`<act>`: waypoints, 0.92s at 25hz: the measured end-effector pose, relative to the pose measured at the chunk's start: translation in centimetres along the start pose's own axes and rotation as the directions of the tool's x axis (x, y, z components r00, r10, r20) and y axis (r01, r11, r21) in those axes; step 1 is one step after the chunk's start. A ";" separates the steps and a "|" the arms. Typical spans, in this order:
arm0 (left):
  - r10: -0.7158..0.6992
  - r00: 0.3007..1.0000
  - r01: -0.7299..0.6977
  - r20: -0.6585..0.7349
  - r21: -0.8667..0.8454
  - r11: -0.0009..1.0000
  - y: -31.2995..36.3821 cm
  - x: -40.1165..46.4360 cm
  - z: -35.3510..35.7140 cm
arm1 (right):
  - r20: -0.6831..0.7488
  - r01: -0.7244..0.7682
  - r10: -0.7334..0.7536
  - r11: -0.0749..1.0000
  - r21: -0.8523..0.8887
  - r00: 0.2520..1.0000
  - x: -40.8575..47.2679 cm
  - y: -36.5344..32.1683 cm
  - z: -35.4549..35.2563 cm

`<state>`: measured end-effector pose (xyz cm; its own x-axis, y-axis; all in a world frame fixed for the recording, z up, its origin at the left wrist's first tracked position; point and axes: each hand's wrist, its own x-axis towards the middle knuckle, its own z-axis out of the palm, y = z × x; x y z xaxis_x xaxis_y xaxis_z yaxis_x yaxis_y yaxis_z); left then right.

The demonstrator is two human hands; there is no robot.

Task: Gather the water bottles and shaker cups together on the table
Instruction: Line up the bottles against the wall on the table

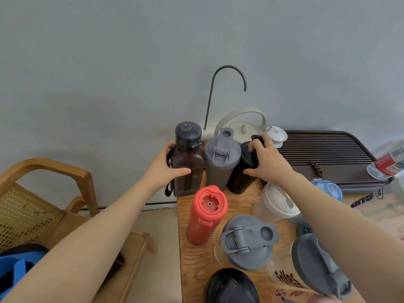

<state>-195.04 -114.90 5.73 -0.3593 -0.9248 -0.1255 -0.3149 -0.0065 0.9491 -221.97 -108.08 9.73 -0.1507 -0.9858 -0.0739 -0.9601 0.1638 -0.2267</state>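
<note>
My left hand [166,169] grips a dark square water bottle [188,158] with a strap, standing at the table's far left corner. My right hand [266,160] holds a black shaker cup [242,171]. A grey shaker cup [220,165] stands between the two, touching both. In front stand a red bottle [205,215], a clear shaker with a grey lid [247,241], a white-lidded cup [275,202], a blue-lidded cup [328,186], a clear printed shaker with a dark lid [310,265] and a black lid [231,287] at the near edge.
The wooden table [236,200] ends at its left edge beside a wooden cane chair [43,202]. A water dispenser tap [227,84] and white kettle [242,125] stand at the back. A dark slatted tea tray [328,154] and a lying plastic bottle [387,162] are at the right.
</note>
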 end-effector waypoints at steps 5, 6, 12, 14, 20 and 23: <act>-0.006 1.000 0.006 -0.028 -0.012 1.000 0.4 0.3 0.9 | 0.020 -0.063 0.066 0.988 -0.138 0.998 -0.8 0.3 -0.6; -0.005 0.999 0.005 -0.032 -0.004 1.000 0.4 0.4 1.0 | 0.003 -0.067 0.069 0.984 -0.164 0.998 -0.9 -0.3 -1.0; 0.020 0.998 -0.019 -0.051 0.014 1.000 0.4 0.5 0.8 | -0.067 0.167 -0.170 0.985 -0.048 0.983 0.9 -6.7 -2.5; 0.017 0.995 -0.018 -0.094 -0.006 1.000 0.3 0.4 0.7 | 0.078 0.115 -0.105 0.982 -0.150 0.991 2.4 -7.7 -1.7; -0.007 1.000 0.006 -0.007 -0.012 1.000 0.3 1.3 -0.3 | 0.033 0.218 -0.217 0.976 -0.027 0.976 3.1 -7.4 -1.3; -0.023 1.000 0.023 0.022 -0.020 1.000 0.1 1.7 -0.5 | 0.043 0.321 -0.318 0.944 -0.077 0.947 3.0 -6.6 -1.0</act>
<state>-195.26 -116.67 5.76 -0.3711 -0.9159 -0.1531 -0.3057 -0.0352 0.9515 -216.36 -112.17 11.95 0.1728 -0.9841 -0.0398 -0.9729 -0.1643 -0.1628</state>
